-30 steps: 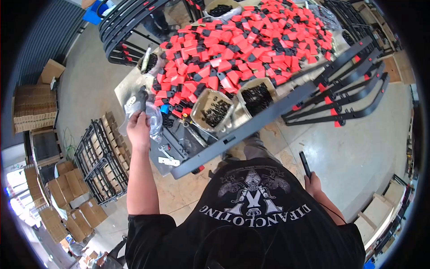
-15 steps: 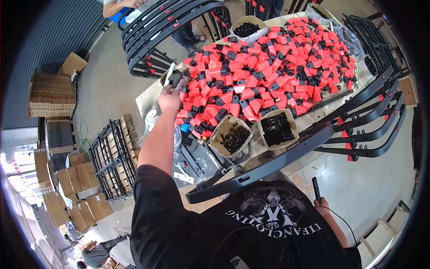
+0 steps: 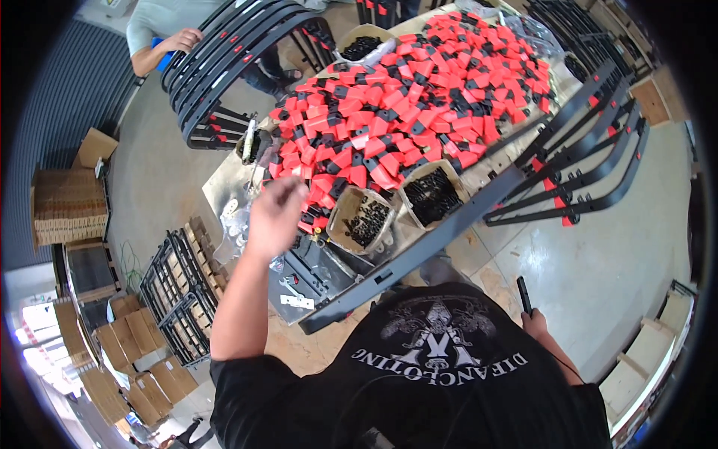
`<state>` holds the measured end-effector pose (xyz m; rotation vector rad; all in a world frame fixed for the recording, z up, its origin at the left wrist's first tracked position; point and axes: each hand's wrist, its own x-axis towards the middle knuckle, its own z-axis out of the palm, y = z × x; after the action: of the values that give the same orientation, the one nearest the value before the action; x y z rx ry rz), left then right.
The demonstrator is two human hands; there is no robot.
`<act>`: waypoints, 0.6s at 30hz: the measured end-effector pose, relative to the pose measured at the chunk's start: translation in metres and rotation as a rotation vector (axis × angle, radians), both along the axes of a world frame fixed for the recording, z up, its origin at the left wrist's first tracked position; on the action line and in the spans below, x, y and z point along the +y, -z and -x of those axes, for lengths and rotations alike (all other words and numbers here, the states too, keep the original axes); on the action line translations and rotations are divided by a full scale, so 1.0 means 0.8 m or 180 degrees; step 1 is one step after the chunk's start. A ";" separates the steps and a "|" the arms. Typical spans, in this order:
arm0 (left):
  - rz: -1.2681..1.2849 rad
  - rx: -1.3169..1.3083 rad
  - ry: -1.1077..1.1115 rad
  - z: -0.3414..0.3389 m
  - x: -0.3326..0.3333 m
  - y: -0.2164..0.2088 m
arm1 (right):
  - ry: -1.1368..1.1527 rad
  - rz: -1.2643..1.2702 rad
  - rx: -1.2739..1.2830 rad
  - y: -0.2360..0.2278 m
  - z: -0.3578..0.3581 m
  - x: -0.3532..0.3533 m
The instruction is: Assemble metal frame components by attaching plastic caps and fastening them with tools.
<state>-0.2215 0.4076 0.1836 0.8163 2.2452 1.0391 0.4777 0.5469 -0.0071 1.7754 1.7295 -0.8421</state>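
Observation:
My left hand [image 3: 275, 218] is over the near left part of the table, beside the pile of red-and-black plastic parts [image 3: 374, 135]. Motion smears its fingers, so what they hold, if anything, cannot be made out. Low at my right side, my right hand [image 3: 534, 323] is closed round a slim black corded tool [image 3: 523, 295]. In front of my body a long curved black frame bar [image 3: 404, 266] lies across the table's near edge. Two boxes stand behind it, one with small dark hardware [image 3: 365, 222], the other with black screw-like pieces [image 3: 432, 196].
Wrenches [image 3: 288, 286] and dark rods lie at the table's near left corner. Curved black frames [image 3: 232, 56] stand at the far left, where a person's hand [image 3: 182, 40] rests. More frames [image 3: 591, 202] jut out at right. Cardboard boxes [image 3: 138, 337] and a pallet [image 3: 198, 254] are at left.
My left hand has drawn back toward me from the small container at the table's left end. The view has shifted, and my right hand still holds the black tool low down.

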 end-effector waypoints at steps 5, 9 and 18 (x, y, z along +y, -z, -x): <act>-0.0131 -0.1218 0.1382 -0.121 -0.028 -0.057 | -0.0177 0.0102 -0.0058 0.044 0.008 -0.016; 0.0190 -0.2491 0.1548 -0.143 -0.011 -0.042 | -0.0038 0.0033 0.0398 0.033 0.057 -0.033; 0.0343 -0.2687 0.1378 -0.197 -0.021 -0.043 | 0.0670 -0.0107 0.1204 0.127 -0.015 -0.163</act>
<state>-0.0639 0.3906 0.2183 0.6122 1.3247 0.8255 0.4901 0.4167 -0.1084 1.9399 1.8098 -1.3165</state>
